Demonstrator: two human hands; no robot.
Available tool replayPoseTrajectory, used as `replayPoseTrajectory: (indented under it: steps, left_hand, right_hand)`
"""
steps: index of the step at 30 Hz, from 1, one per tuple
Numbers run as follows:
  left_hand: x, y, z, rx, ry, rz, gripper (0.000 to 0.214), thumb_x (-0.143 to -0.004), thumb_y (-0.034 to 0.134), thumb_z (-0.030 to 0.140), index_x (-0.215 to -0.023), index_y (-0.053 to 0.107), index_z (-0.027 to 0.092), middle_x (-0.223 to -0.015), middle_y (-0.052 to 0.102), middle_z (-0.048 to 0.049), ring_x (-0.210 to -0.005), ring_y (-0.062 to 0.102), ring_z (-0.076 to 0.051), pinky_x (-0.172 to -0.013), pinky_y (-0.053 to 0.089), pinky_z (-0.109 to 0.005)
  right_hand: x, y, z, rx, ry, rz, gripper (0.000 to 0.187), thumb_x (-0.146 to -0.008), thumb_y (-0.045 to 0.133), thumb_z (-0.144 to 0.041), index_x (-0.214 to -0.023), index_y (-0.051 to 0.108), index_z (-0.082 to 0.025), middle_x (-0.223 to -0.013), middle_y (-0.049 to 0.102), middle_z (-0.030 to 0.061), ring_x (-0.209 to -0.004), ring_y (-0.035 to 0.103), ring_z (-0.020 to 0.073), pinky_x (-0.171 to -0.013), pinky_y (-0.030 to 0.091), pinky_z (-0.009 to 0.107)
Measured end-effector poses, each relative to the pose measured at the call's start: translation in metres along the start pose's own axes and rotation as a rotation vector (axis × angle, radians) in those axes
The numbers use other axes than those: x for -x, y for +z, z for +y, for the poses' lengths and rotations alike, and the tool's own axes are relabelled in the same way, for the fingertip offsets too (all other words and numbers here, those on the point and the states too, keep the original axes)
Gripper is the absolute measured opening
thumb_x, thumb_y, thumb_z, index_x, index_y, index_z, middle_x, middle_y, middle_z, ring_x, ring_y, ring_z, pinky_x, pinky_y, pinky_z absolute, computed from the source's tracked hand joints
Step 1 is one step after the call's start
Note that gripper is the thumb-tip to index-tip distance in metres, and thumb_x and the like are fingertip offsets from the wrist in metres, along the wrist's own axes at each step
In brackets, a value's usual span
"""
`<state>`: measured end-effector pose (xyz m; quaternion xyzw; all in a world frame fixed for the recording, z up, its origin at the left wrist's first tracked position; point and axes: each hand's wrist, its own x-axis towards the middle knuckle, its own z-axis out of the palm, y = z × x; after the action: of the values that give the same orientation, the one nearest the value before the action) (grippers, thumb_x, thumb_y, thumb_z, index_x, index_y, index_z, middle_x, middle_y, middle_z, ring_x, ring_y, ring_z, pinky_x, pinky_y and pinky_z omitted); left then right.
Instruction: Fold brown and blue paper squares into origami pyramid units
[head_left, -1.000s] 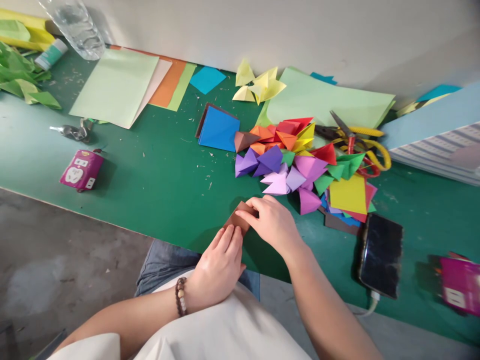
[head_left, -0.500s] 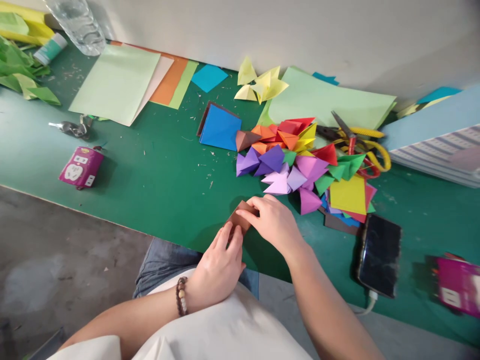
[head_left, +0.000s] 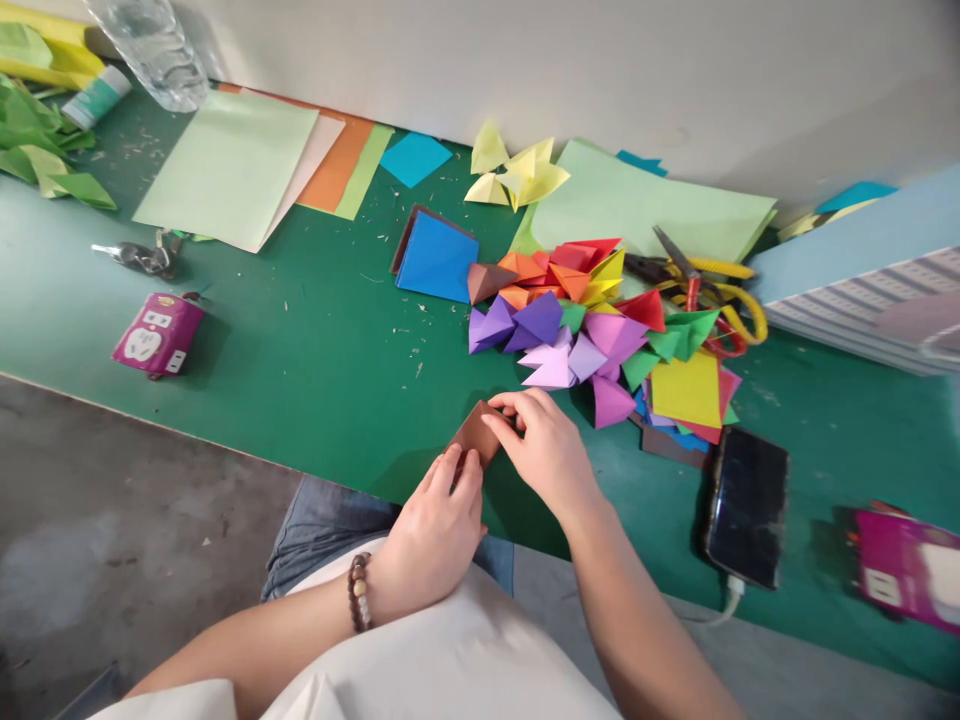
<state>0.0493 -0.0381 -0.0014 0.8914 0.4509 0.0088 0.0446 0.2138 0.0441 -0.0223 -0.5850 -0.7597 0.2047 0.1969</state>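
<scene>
Paper (head_left: 474, 432) in matte brown, small, straight-edged, one corner pointing away, sits over the green table (head_left: 300, 370) near its front edge; from my remote seat I see the right hand (head_left: 546, 450) pinching its right side, the left hand (head_left: 439, 525) laying fingers across its near end, grip unclear.

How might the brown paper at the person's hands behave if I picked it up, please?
The brown paper is probably light, being a small piece. It seems fairly stiff, since its visible face looks flat and its edge straight. It could crease if squeezed, being paper.
</scene>
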Motion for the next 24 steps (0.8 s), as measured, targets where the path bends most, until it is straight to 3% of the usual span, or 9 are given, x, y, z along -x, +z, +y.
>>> replayPoseTrajectory:
  steps: [15, 24]
  left_hand:
    - [-0.012, 0.011, 0.014, -0.013, -0.063, -0.052, 0.058, -0.098, 0.041, 0.04, -0.137, 0.046, -0.003, -0.143, 0.048, -0.0226, -0.133, 0.046, -0.03, -0.105, 0.044, -0.037]
    - [-0.011, 0.016, -0.031, 0.112, 0.136, 0.098, 0.032, -0.096, 0.043, 0.015, -0.122, 0.06, 0.01, -0.127, 0.064, -0.0103, -0.106, 0.06, -0.02, -0.094, 0.049, -0.032]
  right_hand:
    - [-0.03, 0.013, 0.002, -0.084, -0.12, 0.005, 0.01, -0.09, 0.059, -0.027, -0.095, 0.066, -0.021, -0.087, 0.063, 0.0041, -0.072, 0.058, 0.0177, -0.067, 0.049, 0.031]
    - [-0.028, 0.014, 0.003, -0.091, -0.145, 0.02, 0.006, -0.088, 0.061, -0.023, -0.093, 0.065, -0.021, -0.087, 0.064, 0.0033, -0.069, 0.057, 0.0167, -0.067, 0.048, 0.031]
